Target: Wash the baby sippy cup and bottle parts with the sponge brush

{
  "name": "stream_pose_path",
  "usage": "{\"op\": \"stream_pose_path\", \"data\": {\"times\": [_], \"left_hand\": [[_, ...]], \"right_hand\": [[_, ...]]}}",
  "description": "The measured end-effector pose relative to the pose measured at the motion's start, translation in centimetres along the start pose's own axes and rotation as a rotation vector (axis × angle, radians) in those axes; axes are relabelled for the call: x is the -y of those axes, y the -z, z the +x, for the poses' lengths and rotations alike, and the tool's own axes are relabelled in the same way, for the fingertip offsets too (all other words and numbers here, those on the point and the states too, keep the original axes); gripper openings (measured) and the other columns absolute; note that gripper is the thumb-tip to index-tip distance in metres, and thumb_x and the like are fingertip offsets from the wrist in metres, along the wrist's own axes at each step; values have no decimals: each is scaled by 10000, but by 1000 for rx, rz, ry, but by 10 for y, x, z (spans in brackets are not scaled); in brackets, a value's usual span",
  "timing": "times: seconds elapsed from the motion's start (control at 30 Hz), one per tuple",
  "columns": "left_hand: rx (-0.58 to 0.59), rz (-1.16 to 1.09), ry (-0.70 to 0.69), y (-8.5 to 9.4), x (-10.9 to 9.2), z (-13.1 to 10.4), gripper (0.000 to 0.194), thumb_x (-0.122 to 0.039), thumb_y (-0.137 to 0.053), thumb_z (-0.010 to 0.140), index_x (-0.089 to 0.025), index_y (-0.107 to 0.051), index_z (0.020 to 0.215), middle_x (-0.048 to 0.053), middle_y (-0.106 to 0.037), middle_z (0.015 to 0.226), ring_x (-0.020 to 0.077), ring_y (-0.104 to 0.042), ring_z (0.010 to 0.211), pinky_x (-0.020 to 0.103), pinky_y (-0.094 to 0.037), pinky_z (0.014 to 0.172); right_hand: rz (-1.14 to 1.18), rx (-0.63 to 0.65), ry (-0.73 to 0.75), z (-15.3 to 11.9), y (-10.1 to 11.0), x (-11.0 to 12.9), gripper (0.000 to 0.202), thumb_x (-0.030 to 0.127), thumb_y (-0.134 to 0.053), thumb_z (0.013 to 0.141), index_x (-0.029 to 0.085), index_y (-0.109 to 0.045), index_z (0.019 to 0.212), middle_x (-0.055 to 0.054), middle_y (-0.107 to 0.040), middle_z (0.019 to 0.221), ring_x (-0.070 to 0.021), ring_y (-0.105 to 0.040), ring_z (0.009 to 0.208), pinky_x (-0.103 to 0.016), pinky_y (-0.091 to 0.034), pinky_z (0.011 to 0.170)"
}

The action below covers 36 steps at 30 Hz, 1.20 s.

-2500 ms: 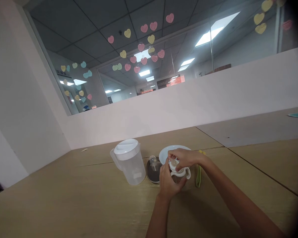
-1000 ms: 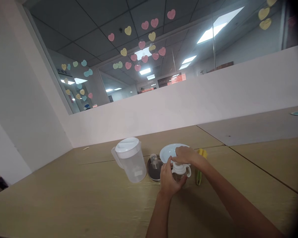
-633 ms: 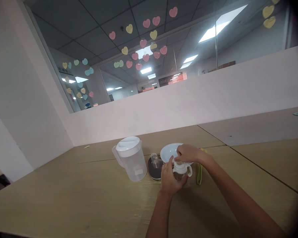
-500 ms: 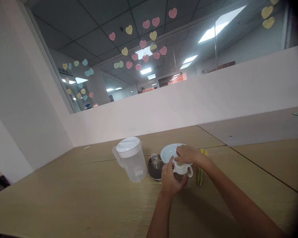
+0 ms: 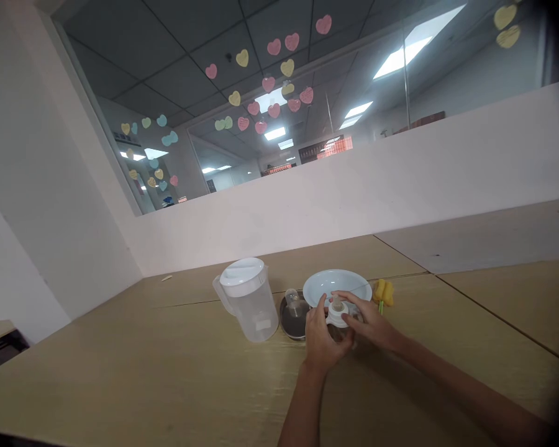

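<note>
A baby bottle with a white collar and a pale teat on top stands upright between my hands. My left hand is wrapped round its body from the left, which hides much of the lower bottle. My right hand grips the white collar from the right, its fingers beside the teat. Just behind the bottle is a wide white bowl. To the left sits a dark, round metal dish, with a small clear cap at it.
A clear pitcher with a white lid stands left of the dish. Right of the bowl lies a yellow sponge brush with a green handle, partly hidden by my right hand. The wooden table meets a white wall under a window.
My right hand has come down from above the teat to the collar's right side. The teat and more of the bowl and yellow sponge now show. My left hand keeps its hold.
</note>
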<state>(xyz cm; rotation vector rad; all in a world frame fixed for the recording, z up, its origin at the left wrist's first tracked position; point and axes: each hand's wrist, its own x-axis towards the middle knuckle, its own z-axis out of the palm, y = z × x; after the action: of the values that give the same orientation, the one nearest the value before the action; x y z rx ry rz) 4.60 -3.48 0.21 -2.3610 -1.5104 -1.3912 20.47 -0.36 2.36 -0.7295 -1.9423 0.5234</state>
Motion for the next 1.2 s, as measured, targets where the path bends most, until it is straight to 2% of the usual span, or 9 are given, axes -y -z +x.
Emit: {"op": "stream_pose_path", "data": {"times": [0.17, 0.27, 0.43, 0.67, 0.83, 0.9, 0.97, 1.07, 1.2], "left_hand": [[-5, -4, 15, 0, 1, 1, 778, -285, -642, 649, -143, -320, 1344, 97, -579, 1032, 229, -532, 940, 393, -428, 885], [-7, -15, 6, -1, 1, 1, 752, -259, -629, 646, -148, -335, 1329, 105, -564, 1069, 227, -528, 946, 388, -426, 886], [-11, -13, -2, -2, 2, 1, 744, -253, -628, 642, -149, -339, 1319, 109, -565, 1080, 232, -528, 952, 387, -432, 879], [-37, 32, -31, 0, 3, 3, 676, -268, -603, 669, -157, -372, 1295, 95, -597, 1014, 231, -539, 914, 396, -442, 857], [103, 130, -285, 21, 6, 6, 684, -358, -569, 701, -150, -360, 1318, 113, -586, 1093, 266, -524, 953, 430, -419, 858], [88, 128, -335, 29, 10, 7, 607, -330, -509, 741, -152, -377, 1306, 105, -589, 1084, 259, -524, 958, 424, -412, 866], [-27, 131, -233, 34, 16, 6, 481, -245, -444, 777, -153, -432, 1248, 91, -608, 1007, 237, -536, 939, 399, -410, 868], [-147, 242, 44, 33, 27, 5, 312, -132, -395, 797, -172, -545, 1068, 77, -633, 927, 220, -559, 906, 365, -413, 850], [14, 424, 285, 25, 40, 5, 239, -100, -435, 788, -182, -588, 953, 83, -661, 910, 228, -599, 890, 353, -420, 825]], "right_hand": [[-68, -307, -42, -8, -29, -3, 322, 367, -542, 774, 196, -520, 1046, -87, -624, 1025, -230, -581, 973, -378, -455, 859], [-159, -399, -74, -8, -37, -2, 300, 380, -572, 747, 198, -523, 980, -77, -630, 948, -233, -588, 907, -396, -456, 825], [-178, -404, -98, -7, -37, -4, 363, 403, -586, 738, 189, -515, 1023, -75, -633, 944, -230, -595, 902, -387, -468, 804], [-106, -423, -68, -14, -42, -1, 292, 394, -537, 799, 200, -523, 1017, -71, -619, 974, -219, -594, 920, -368, -480, 806], [-83, -404, -89, -18, -43, 2, 323, 418, -526, 820, 195, -523, 1054, -84, -614, 1024, -224, -581, 961, -378, -474, 834], [-99, -398, -95, -20, -43, 0, 348, 431, -526, 824, 192, -517, 1077, -90, -613, 1037, -234, -577, 975, -392, -470, 842], [-128, -380, -83, -21, -42, -4, 360, 436, -520, 831, 194, -513, 1097, -97, -614, 1052, -249, -574, 990, -402, -467, 849], [-184, -341, -40, -24, -42, -10, 364, 430, -499, 847, 207, -507, 1134, -104, -614, 1085, -262, -570, 1018, -402, -459, 866], [-248, -334, 4, -26, -42, -15, 391, 440, -479, 854, 202, -495, 1163, -99, -618, 1099, -256, -570, 1030, -408, -450, 886]]}}
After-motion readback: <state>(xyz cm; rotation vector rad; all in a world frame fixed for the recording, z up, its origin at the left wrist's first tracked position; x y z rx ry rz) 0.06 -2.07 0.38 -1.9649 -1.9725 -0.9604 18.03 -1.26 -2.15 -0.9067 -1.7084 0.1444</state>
